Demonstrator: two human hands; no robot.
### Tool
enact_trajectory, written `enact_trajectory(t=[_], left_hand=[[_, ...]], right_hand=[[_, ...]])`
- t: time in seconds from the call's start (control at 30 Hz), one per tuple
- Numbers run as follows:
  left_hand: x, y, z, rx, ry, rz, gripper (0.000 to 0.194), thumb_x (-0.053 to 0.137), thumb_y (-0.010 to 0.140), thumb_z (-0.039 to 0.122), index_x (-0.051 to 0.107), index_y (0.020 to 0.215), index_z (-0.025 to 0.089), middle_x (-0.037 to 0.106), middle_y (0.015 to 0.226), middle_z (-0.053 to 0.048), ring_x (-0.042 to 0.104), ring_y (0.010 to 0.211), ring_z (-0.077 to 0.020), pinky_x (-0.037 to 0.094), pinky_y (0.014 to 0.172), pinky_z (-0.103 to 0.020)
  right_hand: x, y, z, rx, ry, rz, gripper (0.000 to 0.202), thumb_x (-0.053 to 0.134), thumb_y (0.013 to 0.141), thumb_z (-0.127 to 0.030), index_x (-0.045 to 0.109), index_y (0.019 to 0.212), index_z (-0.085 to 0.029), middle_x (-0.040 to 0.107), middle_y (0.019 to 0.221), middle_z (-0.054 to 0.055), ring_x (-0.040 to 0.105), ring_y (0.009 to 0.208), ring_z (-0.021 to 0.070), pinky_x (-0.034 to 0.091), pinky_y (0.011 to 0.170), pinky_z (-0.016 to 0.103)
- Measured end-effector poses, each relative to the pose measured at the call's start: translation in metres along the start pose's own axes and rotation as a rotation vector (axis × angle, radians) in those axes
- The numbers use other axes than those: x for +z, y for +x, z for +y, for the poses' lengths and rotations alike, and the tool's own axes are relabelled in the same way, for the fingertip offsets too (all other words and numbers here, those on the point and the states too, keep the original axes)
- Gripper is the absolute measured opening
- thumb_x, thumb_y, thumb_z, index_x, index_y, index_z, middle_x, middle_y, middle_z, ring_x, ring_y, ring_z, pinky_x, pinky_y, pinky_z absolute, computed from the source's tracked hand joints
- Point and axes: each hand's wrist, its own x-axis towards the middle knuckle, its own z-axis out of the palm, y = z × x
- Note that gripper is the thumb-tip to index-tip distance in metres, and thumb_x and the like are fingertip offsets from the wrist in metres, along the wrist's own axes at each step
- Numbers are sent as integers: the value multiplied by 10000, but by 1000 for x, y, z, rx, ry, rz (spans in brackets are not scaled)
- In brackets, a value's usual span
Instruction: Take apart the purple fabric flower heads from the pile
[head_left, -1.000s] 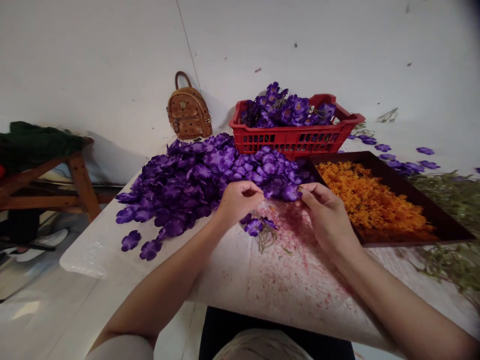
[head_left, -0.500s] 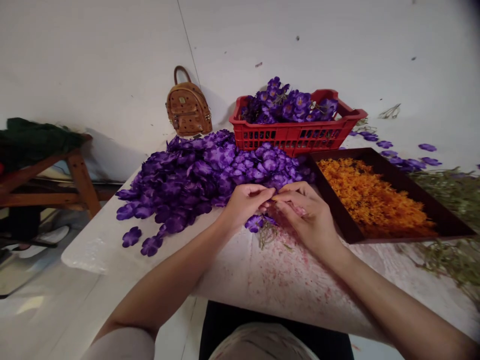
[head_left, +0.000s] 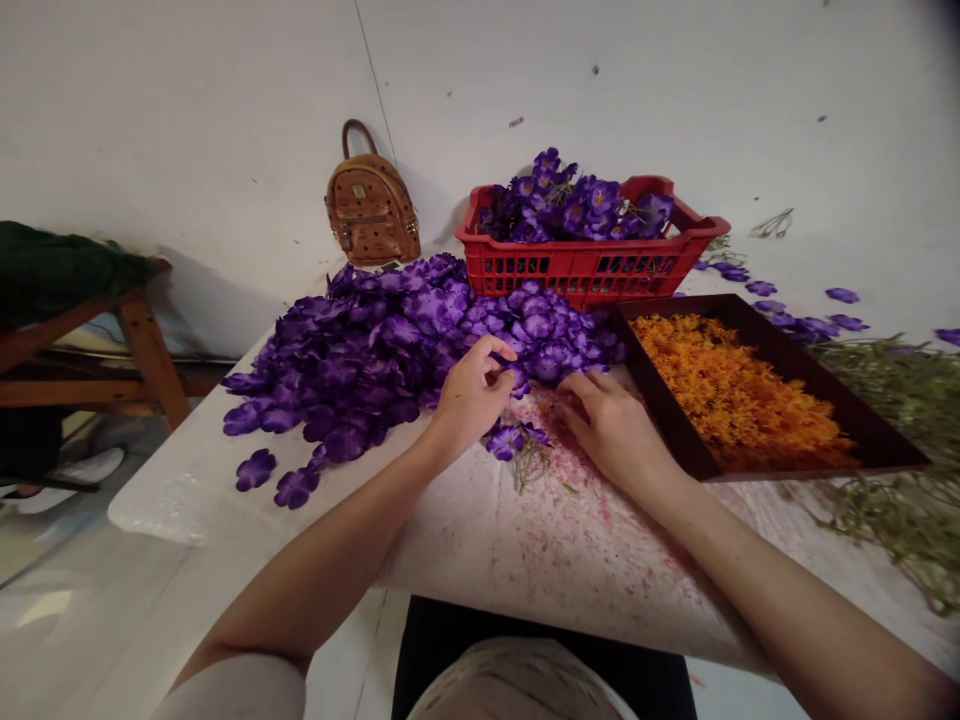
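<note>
My left hand (head_left: 474,398) is closed, thumb and fingertips pinching a purple petal piece (head_left: 517,380) at the front edge of a large heap of loose purple petals (head_left: 375,350). To its right, my right hand (head_left: 616,425) is low over the table, fingers bent together and pointing left. Whatever those fingers may hold is hidden. Between the hands and slightly nearer to me lies a small bunch of purple flowers (head_left: 506,441) with thin green stems. Pink-red crumbs are scattered on the white tabletop around it.
A dark tray (head_left: 896,455) of orange flower centres stands to the right, with green stems (head_left: 892,400) beyond it. Behind are a red crate (head_left: 585,270) of purple flowers and a brown backpack (head_left: 373,215) against the wall. A wooden stand (head_left: 154,350) is at left.
My hands, which met at the fingertips, have come apart. The left has moved slightly left, with the petal piece now showing at its fingertips; the right has dropped toward the table.
</note>
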Motion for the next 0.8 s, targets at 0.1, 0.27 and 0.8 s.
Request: enact_trajectory(t=[0.1,0.27,0.8], left_hand=[[0,0,-1,40,26,-52,222,559,904,23,688,916,203,655,695,43,568,620,-122,420,656,-253],[1,1,2,-8,16,-109,254,582,904,41,795,892,179,801,856,-29,675,707,-148,498,696,-267],[16,-7,10,18,-278,-180,125,768,906,286,779,878,165,797,854,-51,701,742,-148,541,701,-253]], right_hand=[[10,5,-3,-112,75,-20,116,566,993,-124,655,1039,-182,672,999,137,653,915,301,476,771,380],[8,7,-5,-26,352,46,127,559,950,-115,639,916,-206,654,898,84,607,807,244,436,751,368],[-15,4,-18,299,1187,104,268,833,872,-413,703,1043,-254,667,794,-19,623,771,177,494,772,323]])
